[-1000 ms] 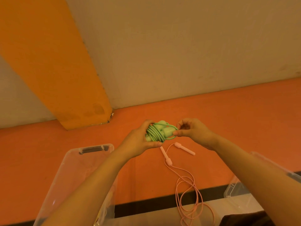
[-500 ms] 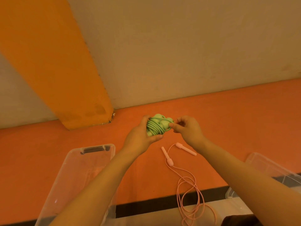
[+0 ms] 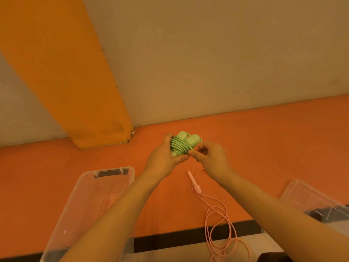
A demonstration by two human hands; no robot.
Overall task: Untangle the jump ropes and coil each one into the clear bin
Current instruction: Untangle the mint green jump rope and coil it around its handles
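Head view: in the middle of the frame the left hand (image 3: 162, 159) grips the green rope (image 3: 182, 144), wound round its two handles so it stays a neat bundle. The right hand (image 3: 209, 157) pinches the cord's loose end, probably to tuck it in. The bin (image 3: 113, 172) waits at lower left. The pink rope (image 3: 220, 224) lies loose at lower right, not yet coiled.

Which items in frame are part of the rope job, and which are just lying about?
In the job:
- green jump rope, wound into a bundle, gripped by the left hand; the right hand pinches its cord
- pink jump rope, loose on the floor
- clear bin, lower left

Lying about:
- second clear container, lower right, use unclear
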